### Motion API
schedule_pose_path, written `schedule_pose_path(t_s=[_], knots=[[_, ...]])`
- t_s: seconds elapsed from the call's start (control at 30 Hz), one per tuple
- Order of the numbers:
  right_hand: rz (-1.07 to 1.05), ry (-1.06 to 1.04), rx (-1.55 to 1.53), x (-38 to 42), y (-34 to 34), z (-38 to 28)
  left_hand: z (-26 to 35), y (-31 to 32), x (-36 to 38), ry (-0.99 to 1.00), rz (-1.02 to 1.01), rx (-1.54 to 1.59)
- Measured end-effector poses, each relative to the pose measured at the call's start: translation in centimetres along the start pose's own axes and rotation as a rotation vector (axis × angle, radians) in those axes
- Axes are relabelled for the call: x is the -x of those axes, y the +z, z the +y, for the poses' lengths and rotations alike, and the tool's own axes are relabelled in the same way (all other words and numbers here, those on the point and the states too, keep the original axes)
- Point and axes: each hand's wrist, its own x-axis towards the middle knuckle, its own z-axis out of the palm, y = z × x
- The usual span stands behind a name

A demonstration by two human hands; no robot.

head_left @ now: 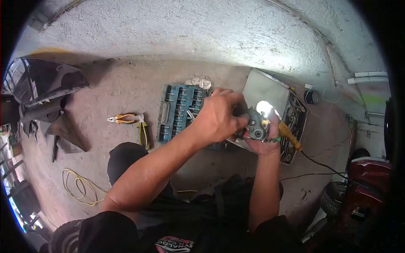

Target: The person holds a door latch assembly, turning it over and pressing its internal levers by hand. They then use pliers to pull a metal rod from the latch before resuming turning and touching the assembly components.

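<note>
My right hand [265,145] is closed around a grey metal part with round openings [255,128], holding it up in front of me. Against the left side of this part, my left hand [221,116] has its fingers curled in. What the left fingers grip is hidden behind the hand. A very bright spot of light glares at the top of the part and washes out detail there. Just right of my right hand is a yellow handle [290,137] with a black cord; its other end is hidden.
Beneath my left hand lies an open teal socket set [177,95]. Pliers with orange-yellow grips [126,119] and yellow-black pliers [144,131] are on the floor at left. A metal case of tools [291,122] stands at right, near a red machine [369,185]. A yellow cable [80,187] is coiled lower left.
</note>
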Motion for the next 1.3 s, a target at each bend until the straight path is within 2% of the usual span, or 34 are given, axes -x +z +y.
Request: schedule_pose_path(t_s=[0.07,0.17,0.27,0.3,0.4,0.43,0.5,0.57,0.6,0.63,0.73,0.83,1.03,1.17,1.3], knots=[[-0.035,-0.041,0.021,-0.4,-1.3,-0.2,0.1,-0.4,-0.4,-0.039,-0.096,0.228],[-0.079,-0.104,0.056,0.1,0.2,-0.7,0.4,0.2,-0.6,-0.120,0.181,0.436],[-0.147,-0.134,0.111,-0.3,1.1,-1.2,-0.2,-0.9,-1.1,-0.429,0.128,0.454],[-0.205,-0.182,0.122,-0.6,0.9,-1.1,0.0,-0.5,-1.0,-0.456,0.107,0.432],[-0.188,-0.213,0.053,-0.5,0.8,-1.4,0.8,-0.3,-0.4,-0.396,-0.095,0.288],[-0.178,-0.229,0.016,-0.4,1.1,-1.4,0.1,0.6,-0.5,-0.392,-0.141,0.384],[-0.158,-0.260,-0.055,-0.2,1.9,-1.5,0.4,1.2,0.2,-0.228,-0.164,0.340],[-0.272,-0.226,-0.051,0.0,2.0,-2.1,1.2,1.5,0.7,-0.133,-0.193,0.336],[-0.326,-0.208,-0.049,0.2,2.0,-2.3,1.5,1.7,0.9,-0.122,-0.193,0.297],[-0.307,-0.217,-0.108,0.3,2.5,-2.3,1.7,2.0,1.1,-0.111,-0.193,0.260],[-0.271,-0.190,-0.035,0.2,1.9,-2.5,1.9,3.0,1.6,-0.087,-0.152,0.213],[-0.039,-0.184,-0.076,0.8,2.7,-2.5,2.0,3.3,1.6,-0.124,-0.151,0.260],[-0.133,-0.256,-0.027,1.4,3.1,-2.8,1.3,3.9,1.4,-0.133,-0.171,0.379],[-0.354,-0.309,-0.110,1.8,2.8,-3.0,1.3,3.7,1.3,-0.096,-0.181,0.561],[-0.323,-0.216,-0.044,2.2,2.6,-3.7,1.4,3.9,1.2,-0.063,-0.144,0.628]])
